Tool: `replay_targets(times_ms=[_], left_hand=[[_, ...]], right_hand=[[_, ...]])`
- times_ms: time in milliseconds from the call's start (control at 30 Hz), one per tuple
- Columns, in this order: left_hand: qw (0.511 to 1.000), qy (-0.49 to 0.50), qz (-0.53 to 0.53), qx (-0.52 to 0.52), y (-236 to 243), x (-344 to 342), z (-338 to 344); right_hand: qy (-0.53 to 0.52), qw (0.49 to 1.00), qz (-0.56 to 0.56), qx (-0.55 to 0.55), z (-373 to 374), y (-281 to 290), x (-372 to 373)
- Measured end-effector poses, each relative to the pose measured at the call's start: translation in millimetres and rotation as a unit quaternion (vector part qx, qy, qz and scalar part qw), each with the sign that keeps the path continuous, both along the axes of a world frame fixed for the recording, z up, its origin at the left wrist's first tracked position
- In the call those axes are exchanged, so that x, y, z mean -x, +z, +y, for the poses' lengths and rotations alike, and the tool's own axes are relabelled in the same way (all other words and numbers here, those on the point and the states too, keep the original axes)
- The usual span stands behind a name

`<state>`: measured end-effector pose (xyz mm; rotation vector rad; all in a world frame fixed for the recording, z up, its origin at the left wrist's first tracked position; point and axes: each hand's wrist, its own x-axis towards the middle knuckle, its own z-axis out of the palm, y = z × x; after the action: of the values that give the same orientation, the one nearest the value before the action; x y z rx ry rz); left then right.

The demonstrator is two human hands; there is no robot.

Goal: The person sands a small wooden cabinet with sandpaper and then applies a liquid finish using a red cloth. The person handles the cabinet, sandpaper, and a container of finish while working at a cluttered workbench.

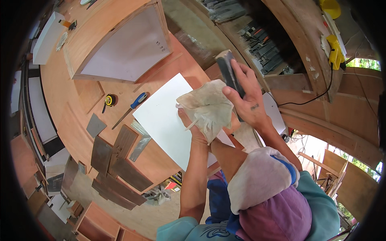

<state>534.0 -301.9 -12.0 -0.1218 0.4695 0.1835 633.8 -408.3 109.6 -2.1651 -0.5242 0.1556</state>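
My left hand (pixel 189 126) is closed on a stained pale cloth (pixel 205 104), which hides much of its fingers. My right hand (pixel 247 98) grips a long dark block (pixel 226 68) with a pale top edge, just right of the cloth. Beneath both lies a white board (pixel 159 120) on the wooden worktop (pixel 68 112). A bare limb (pixel 228 158) runs from behind the cloth down into grey and purple fabric (pixel 273 205) between my forearms; I cannot make out whose it is.
A blue-handled file (pixel 138 98), tape measure (pixel 110 100) and dark wood pieces (pixel 120 164) lie left. A plywood box (pixel 120 46) stands behind. A tool shelf (pixel 257 46) and yellow corded tool (pixel 335 52) are at upper right. A wooden carcass (pixel 94 223) sits lower left.
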Motion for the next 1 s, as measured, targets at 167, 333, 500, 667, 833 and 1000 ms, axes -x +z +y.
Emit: replay_targets(times_ms=[167,333,500,667,833,1000], left_hand=[[0.993,0.092,-0.080,0.008,-37.6,-3.5,-14.9],[0.992,0.079,-0.093,-0.024,-5.1,-15.7,-10.2],[0.993,-0.004,-0.048,-0.111,-0.4,-20.9,18.3],[0.998,-0.022,-0.053,-0.006,-26.2,-10.2,20.5],[0.998,-0.061,-0.019,-0.002,-20.8,-10.5,-0.8],[0.997,0.038,0.058,-0.031,-17.3,4.8,-27.0]], right_hand=[[0.067,0.973,-0.170,0.140,26.9,-26.0,5.9],[0.122,0.975,-0.123,0.136,-7.9,-40.8,41.2],[0.196,0.958,0.010,0.210,-73.2,-33.5,54.9],[-0.133,0.893,0.343,-0.257,-95.1,-39.3,23.3],[-0.133,0.742,0.402,-0.520,-56.5,-10.9,-11.0],[-0.116,0.975,0.065,-0.178,-25.7,-21.9,0.2]])
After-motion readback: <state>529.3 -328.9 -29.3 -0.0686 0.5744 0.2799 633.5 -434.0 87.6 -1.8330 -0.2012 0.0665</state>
